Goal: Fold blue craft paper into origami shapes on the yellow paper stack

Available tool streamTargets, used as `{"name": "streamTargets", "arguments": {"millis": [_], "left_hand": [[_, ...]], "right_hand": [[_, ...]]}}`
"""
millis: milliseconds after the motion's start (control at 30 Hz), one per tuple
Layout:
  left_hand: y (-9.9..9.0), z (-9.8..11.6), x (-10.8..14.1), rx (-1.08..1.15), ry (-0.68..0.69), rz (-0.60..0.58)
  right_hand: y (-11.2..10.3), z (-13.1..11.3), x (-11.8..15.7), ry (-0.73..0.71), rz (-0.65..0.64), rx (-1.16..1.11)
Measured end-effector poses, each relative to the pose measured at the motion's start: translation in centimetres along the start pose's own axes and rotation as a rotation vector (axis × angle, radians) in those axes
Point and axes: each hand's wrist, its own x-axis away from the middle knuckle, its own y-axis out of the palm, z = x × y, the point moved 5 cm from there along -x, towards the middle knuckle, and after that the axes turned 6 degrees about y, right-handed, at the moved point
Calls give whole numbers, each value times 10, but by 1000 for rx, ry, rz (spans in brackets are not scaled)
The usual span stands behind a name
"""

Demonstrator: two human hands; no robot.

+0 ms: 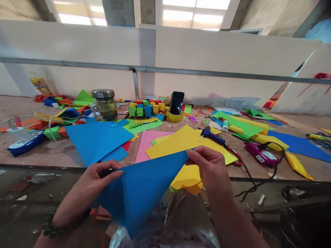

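Note:
Between my two hands a sheet of blue paper (150,186) hangs in front of the table edge, its lower part drooping to a point. My left hand (103,175) pinches its upper left edge between thumb and fingers. At the upper right corner, my right hand (207,160) holds the sheet in a pinch. Beyond it on the table lie yellow sheets (186,141), a pink sheet (144,143) and more blue sheets (95,139). A blue glue gun (213,135) rests on the yellow paper, just past my right hand.
Toward the back stand a lidded glass mug (104,105), a phone (177,102) propped on a tape roll (174,117), and several small coloured paper blocks (147,109). A purple power strip (261,154) with a black cord lies right; a blue-and-white one (27,143) lies left.

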Motion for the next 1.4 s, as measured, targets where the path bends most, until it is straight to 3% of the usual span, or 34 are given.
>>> {"name": "streamTargets", "arguments": {"millis": [300, 667, 1200, 1400], "left_hand": [[-2, -6, 3, 2, -24, -7], [-6, -3, 4, -24, 82, 40], [-12, -13, 10, -52, -28, 77], [-12, -8, 6, -80, 69, 61]], "right_hand": [[6, -2, 0, -17, 41, 31], [7, 6, -3, 45, 18, 69], [8, 3, -3, 121, 36, 50], [9, 3, -3, 122, 43, 21]]}}
